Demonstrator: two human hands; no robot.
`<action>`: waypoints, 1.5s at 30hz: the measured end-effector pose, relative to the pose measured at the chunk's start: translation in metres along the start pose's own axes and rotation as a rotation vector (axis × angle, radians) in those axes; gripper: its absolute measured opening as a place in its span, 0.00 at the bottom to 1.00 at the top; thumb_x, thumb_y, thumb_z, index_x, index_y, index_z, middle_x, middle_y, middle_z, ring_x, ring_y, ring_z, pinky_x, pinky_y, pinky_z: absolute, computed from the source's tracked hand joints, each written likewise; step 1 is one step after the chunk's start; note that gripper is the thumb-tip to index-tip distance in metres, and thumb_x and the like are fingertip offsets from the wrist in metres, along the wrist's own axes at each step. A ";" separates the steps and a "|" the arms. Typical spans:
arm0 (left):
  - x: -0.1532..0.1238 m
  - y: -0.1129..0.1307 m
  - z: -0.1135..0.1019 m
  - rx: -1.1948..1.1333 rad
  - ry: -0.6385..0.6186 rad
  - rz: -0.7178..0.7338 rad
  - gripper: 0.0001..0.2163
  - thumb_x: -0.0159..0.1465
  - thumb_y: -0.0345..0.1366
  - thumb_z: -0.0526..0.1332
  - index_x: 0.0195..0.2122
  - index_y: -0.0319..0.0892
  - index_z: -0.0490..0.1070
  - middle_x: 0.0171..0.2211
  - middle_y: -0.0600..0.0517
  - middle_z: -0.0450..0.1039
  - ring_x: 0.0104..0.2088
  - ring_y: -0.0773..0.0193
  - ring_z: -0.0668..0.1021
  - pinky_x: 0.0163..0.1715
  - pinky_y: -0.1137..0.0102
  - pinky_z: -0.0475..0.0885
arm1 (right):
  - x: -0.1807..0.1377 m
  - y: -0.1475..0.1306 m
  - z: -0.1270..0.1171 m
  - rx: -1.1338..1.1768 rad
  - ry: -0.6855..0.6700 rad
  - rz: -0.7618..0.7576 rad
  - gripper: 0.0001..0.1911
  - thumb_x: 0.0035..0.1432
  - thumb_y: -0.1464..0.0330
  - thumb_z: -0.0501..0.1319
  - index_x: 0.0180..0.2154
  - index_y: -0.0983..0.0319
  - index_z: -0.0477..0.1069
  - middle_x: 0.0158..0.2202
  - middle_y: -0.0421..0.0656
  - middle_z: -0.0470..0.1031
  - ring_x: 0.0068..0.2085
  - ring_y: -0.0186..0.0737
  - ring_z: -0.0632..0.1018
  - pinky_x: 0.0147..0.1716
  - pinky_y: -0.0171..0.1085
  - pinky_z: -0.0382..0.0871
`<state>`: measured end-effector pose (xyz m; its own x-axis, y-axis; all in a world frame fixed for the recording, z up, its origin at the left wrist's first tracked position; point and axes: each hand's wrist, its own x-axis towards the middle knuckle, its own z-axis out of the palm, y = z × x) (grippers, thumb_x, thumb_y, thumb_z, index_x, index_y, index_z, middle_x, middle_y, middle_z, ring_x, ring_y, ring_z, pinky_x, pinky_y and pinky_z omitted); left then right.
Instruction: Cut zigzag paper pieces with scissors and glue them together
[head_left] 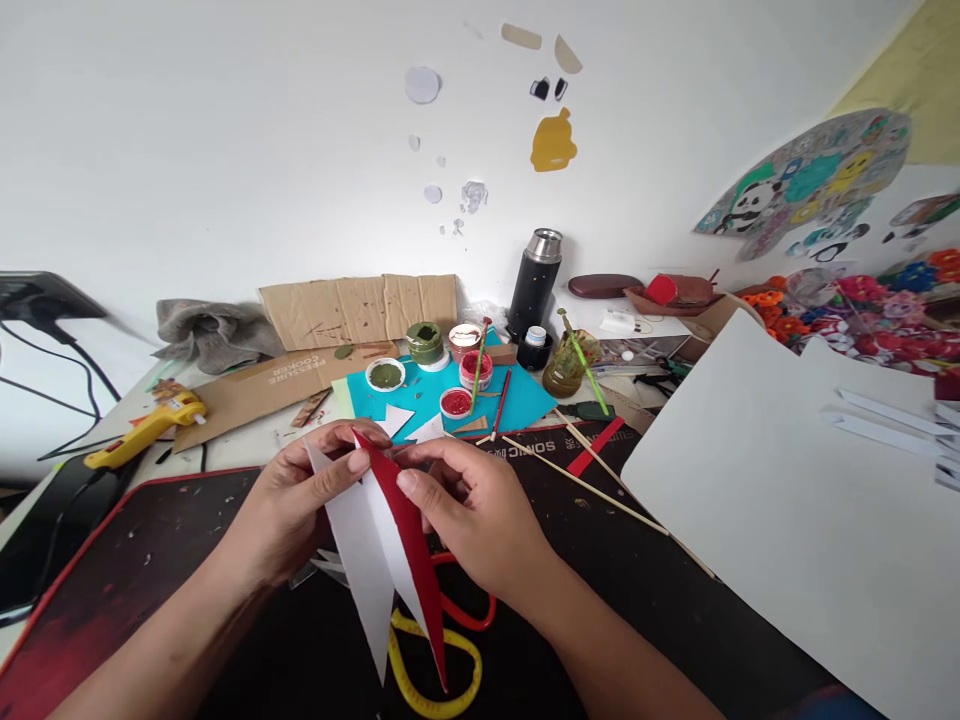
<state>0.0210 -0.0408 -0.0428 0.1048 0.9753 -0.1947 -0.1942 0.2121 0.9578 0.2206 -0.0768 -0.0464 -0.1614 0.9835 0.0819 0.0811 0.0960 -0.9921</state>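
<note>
Between my hands is a folded piece of paper [386, 535], white on its inner faces and red on the outer right side, its long points hanging downward. My left hand [315, 495] pinches its upper left part with thumb and fingers. My right hand [472, 505] grips the upper right edge, thumb on the red side; some of its fingertips are hidden behind the paper. Beneath the paper, scissors [480, 672] with one yellow and one red handle lie on the black mat [600, 610], their blades partly covered by my left hand and the paper.
Open paint pots [457, 403] and brushes [501, 405] stand on a blue sheet [525, 392] ahead. A yellow glue gun [150, 425] lies left, near cardboard [259, 395]. Thin sticks [585, 485] and a red strip [596, 447] lie right of my hands, beside large white sheet [757, 490]. A black flask [535, 285] stands behind.
</note>
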 end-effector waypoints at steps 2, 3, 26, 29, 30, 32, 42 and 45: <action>0.000 0.000 0.002 0.024 0.029 0.018 0.16 0.49 0.48 0.85 0.31 0.46 0.86 0.40 0.48 0.83 0.35 0.58 0.81 0.33 0.69 0.79 | -0.001 -0.001 -0.001 -0.025 0.022 -0.014 0.14 0.70 0.58 0.67 0.49 0.60 0.82 0.26 0.35 0.73 0.28 0.36 0.75 0.30 0.34 0.70; 0.000 0.000 0.004 0.042 0.035 0.029 0.16 0.49 0.48 0.85 0.31 0.46 0.86 0.40 0.48 0.84 0.36 0.58 0.81 0.34 0.69 0.79 | -0.002 -0.002 -0.001 -0.048 0.032 -0.030 0.15 0.70 0.57 0.67 0.49 0.60 0.82 0.25 0.34 0.71 0.27 0.35 0.74 0.30 0.34 0.69; -0.022 -0.010 0.018 0.329 0.047 0.005 0.18 0.59 0.51 0.79 0.43 0.47 0.85 0.38 0.52 0.86 0.37 0.57 0.80 0.35 0.72 0.73 | -0.004 0.015 0.010 -0.849 0.265 -0.512 0.12 0.77 0.69 0.55 0.38 0.60 0.73 0.27 0.39 0.82 0.27 0.37 0.82 0.27 0.39 0.56; -0.025 -0.008 0.021 0.375 0.047 0.011 0.18 0.60 0.53 0.77 0.45 0.48 0.86 0.39 0.51 0.87 0.38 0.55 0.81 0.37 0.70 0.74 | -0.004 0.019 0.011 -0.852 0.301 -0.533 0.12 0.76 0.69 0.56 0.37 0.60 0.72 0.26 0.38 0.81 0.27 0.37 0.82 0.26 0.39 0.56; -0.025 -0.008 0.022 0.385 0.054 0.013 0.19 0.60 0.54 0.77 0.45 0.47 0.87 0.39 0.51 0.87 0.38 0.54 0.81 0.37 0.69 0.75 | -0.003 0.021 0.012 -0.851 0.305 -0.531 0.11 0.76 0.69 0.56 0.37 0.60 0.71 0.26 0.38 0.80 0.26 0.37 0.82 0.26 0.39 0.56; -0.026 -0.008 0.022 0.400 0.070 0.019 0.19 0.59 0.54 0.77 0.44 0.47 0.87 0.38 0.51 0.86 0.37 0.55 0.81 0.36 0.69 0.74 | -0.003 0.023 0.012 -0.846 0.305 -0.516 0.10 0.75 0.69 0.57 0.36 0.60 0.70 0.25 0.37 0.80 0.26 0.37 0.82 0.26 0.39 0.55; -0.027 -0.004 0.028 0.353 0.071 -0.016 0.19 0.57 0.54 0.78 0.36 0.44 0.84 0.34 0.51 0.83 0.31 0.60 0.77 0.31 0.71 0.70 | -0.004 0.022 0.011 -0.775 0.315 -0.469 0.08 0.72 0.70 0.59 0.36 0.58 0.69 0.24 0.36 0.77 0.24 0.35 0.79 0.26 0.36 0.56; -0.027 -0.005 0.027 0.327 0.063 -0.033 0.17 0.57 0.52 0.78 0.37 0.44 0.85 0.33 0.52 0.82 0.30 0.62 0.75 0.29 0.72 0.69 | -0.004 0.021 0.011 -0.742 0.314 -0.465 0.07 0.71 0.70 0.59 0.36 0.59 0.69 0.23 0.35 0.75 0.22 0.34 0.76 0.25 0.36 0.55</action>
<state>0.0456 -0.0696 -0.0371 0.0432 0.9723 -0.2299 0.1330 0.2224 0.9658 0.2119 -0.0800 -0.0691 -0.0708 0.8075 0.5857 0.7008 0.4581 -0.5469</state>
